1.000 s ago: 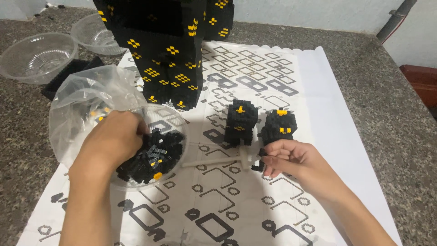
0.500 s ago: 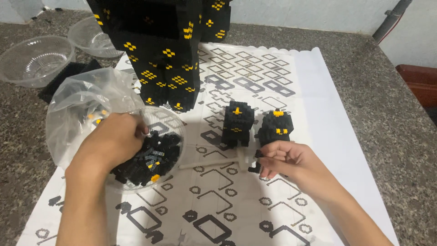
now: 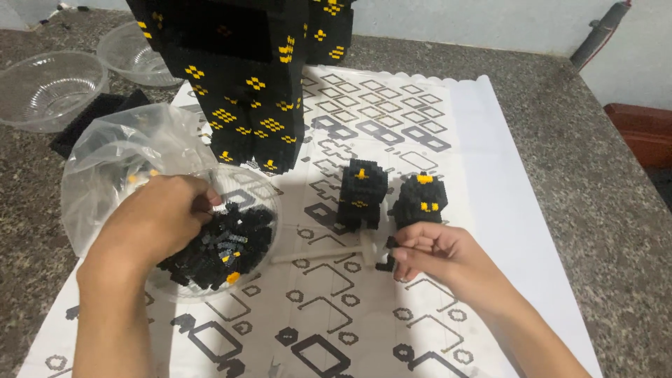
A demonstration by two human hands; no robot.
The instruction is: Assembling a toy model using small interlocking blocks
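desk [image 3: 595, 161]: speckled grey stone, carries everything.
sheet [image 3: 483, 168]: white paper printed with black outline shapes, spread over the desk middle.
tower [image 3: 238, 77]: big black brick build with yellow marks, far end of sheet, top out of frame.
bag [image 3: 119, 154]: clear plastic, bunched at left behind and around the dish.
empty bowls [image 3: 45, 87]: two clear ones, top left, well apart from the hands.
dish [image 3: 269, 217]: clear, round, on the sheet's left part; holds the loose bricks.
loose bricks [image 3: 224, 245]: pile of small black pieces, a few orange, inside the dish.
small builds [image 3: 362, 192]: two black blocks with yellow spots, side by side mid-sheet, just beyond the right hand.
left hand [image 3: 157, 217]: over the dish, fingers curled down into the pile; whether they've pinched a piece I cannot tell, fingertips hidden.
right hand [image 3: 437, 252]: resting on the sheet, fingers closed in a pinch on a small black piece [image 3: 389, 253].
white tool [image 3: 318, 252]: thin stick lying on the sheet, long axis left-right, between dish and right hand.
key relation: pile lies directly under the left fingers; left hand nearer, right hand well off to the right.
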